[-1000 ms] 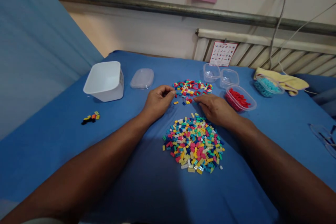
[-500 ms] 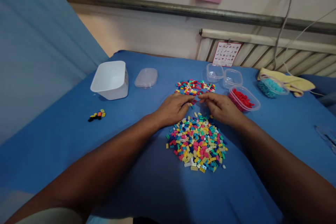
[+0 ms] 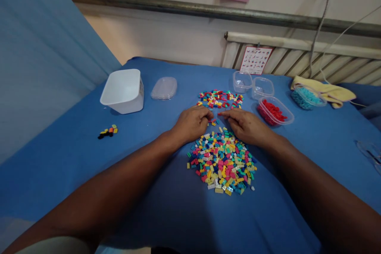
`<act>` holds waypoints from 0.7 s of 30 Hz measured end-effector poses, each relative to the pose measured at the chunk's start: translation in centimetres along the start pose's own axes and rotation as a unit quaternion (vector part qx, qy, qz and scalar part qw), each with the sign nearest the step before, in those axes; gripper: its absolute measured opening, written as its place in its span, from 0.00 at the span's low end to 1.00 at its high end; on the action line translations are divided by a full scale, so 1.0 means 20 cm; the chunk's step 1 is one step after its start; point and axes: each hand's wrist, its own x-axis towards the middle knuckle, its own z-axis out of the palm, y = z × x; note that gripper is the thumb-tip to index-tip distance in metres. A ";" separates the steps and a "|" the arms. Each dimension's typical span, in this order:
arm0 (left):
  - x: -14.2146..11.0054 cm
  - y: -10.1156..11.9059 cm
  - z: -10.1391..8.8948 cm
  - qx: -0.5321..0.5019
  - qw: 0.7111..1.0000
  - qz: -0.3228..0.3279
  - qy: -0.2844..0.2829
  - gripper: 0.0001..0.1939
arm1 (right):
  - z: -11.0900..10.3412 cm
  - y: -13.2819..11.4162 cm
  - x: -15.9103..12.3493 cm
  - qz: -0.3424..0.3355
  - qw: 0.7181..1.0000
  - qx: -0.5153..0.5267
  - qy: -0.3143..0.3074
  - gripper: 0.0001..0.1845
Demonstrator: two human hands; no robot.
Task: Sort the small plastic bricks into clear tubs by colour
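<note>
Blue cloth covers your desk, and a radiator stands beyond the large brick pile at its middle. The smaller brick spread lies just past that pile, partly hidden by your hands. Your left hand curls at the pile's far left, grip contents hidden; your right hand, far right, has a red brick at its fingertips, grip closure unclear. Right beyond the pile, one clear tub holds red pieces.

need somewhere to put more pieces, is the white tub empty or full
Empty, it seems: the white tub shows bare inner walls and no pieces.
</note>
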 end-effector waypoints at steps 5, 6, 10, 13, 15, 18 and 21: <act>-0.01 -0.01 0.00 -0.038 0.999 -0.018 0.000 0.15 | 0.02 -0.01 0.01 -0.039 0.999 -0.015 -0.025 0.25; -0.01 -0.02 0.00 -0.037 0.999 -0.016 0.008 0.15 | 0.03 -0.01 0.01 -0.041 0.999 -0.017 -0.026 0.25; -0.02 -0.01 -0.01 -0.029 0.999 -0.003 0.018 0.15 | 0.01 -0.03 0.01 -0.039 0.999 -0.016 -0.029 0.24; -0.04 0.01 -0.04 -0.099 0.994 -0.003 -0.045 0.14 | -0.03 -0.07 0.00 -0.041 0.995 0.054 -0.067 0.21; -0.05 0.02 -0.06 -0.178 0.981 -0.027 -0.078 0.14 | -0.04 -0.09 0.00 -0.028 0.989 0.115 -0.089 0.18; -0.04 0.02 -0.06 -0.221 0.972 -0.078 -0.007 0.13 | -0.04 -0.08 0.01 0.000 0.993 0.112 -0.026 0.17; -0.02 0.01 -0.05 -0.185 0.975 -0.075 0.096 0.13 | 0.01 -0.05 0.04 -0.016 0.998 0.038 0.056 0.19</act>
